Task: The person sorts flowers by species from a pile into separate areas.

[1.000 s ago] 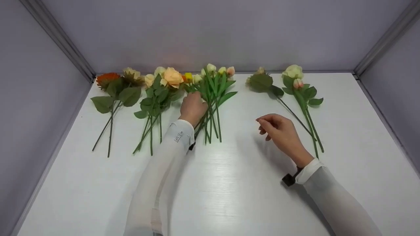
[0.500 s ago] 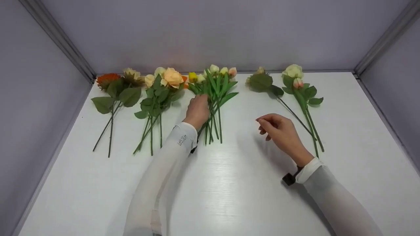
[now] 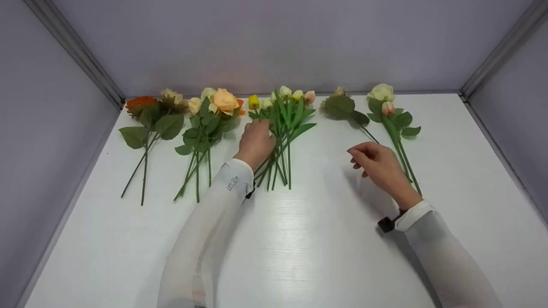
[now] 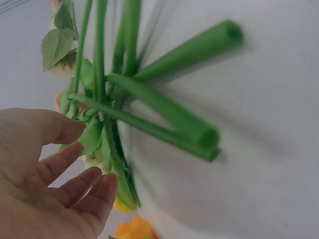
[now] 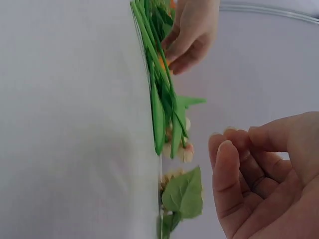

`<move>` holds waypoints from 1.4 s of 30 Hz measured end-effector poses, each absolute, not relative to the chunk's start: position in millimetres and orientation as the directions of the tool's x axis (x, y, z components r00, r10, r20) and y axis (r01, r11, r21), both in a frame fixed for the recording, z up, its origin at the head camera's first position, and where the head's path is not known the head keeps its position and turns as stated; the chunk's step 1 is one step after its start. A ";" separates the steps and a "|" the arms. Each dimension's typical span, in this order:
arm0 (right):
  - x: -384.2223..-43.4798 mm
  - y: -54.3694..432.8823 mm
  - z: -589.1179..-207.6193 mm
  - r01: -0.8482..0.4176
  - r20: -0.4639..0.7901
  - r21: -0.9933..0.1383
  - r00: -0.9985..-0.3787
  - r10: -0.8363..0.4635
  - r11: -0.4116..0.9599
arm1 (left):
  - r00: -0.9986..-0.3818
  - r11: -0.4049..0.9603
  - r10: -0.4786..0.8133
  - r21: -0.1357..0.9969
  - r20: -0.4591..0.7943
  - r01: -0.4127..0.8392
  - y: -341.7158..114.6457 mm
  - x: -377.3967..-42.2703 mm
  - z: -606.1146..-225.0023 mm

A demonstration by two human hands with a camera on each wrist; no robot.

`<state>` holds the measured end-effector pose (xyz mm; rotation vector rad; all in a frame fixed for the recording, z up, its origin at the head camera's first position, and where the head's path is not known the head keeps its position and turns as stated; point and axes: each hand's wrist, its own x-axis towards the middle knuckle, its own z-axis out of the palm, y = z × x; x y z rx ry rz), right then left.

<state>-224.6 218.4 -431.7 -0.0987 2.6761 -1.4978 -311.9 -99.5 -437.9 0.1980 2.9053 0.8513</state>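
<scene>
A bunch of tulips (image 3: 289, 115) lies near the back middle, with white, yellow and pink heads and long green stems. A yellow tulip head (image 3: 254, 102) forms its left edge. My left hand (image 3: 257, 140) is at the left side of this bunch, its fingers loosely bent beside the leaves and stems (image 4: 164, 104). The left wrist view shows nothing gripped in it; whether the fingertips touch the leaves is unclear. Above the table on the right hovers my right hand (image 3: 379, 167), fingers loosely curled and holding nothing. It partly covers the stem of a drooping rose (image 3: 340, 107).
Orange and cream flowers (image 3: 141, 105) lie at the far left. Peach and cream roses (image 3: 225, 102) lie beside them, with an orange bloom (image 3: 240, 107) at their right. A white rose (image 3: 382, 92) and a pink tulip (image 3: 388, 108) lie at the right. Grey walls (image 3: 282, 42) enclose the white table.
The tulip bunch, including the yellow tulip, has shifted right. My left hand moved right with it, then slightly back left. My right hand has moved right and a little farther from me.
</scene>
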 end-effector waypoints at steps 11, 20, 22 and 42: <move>-235.1 317.8 -424.5 0.089 -0.115 -0.496 -0.993 0.036 0.864 | -0.881 0.744 0.446 0.480 0.159 0.464 -45.2 -263.1 -414.3; -236.3 332.8 -424.9 0.167 -0.340 -0.441 -0.940 0.008 0.882 | -0.644 0.627 0.765 0.194 0.032 0.755 27.3 -208.2 -427.7; -236.3 332.7 -426.4 0.186 -0.375 -0.444 -0.927 0.007 0.877 | -0.624 0.614 0.782 0.167 0.007 0.771 40.1 -202.9 -432.1; -236.4 333.2 -428.5 0.265 -0.436 -0.460 -0.899 0.044 0.848 | -0.643 0.635 0.764 0.243 -0.055 0.734 65.2 -211.2 -439.5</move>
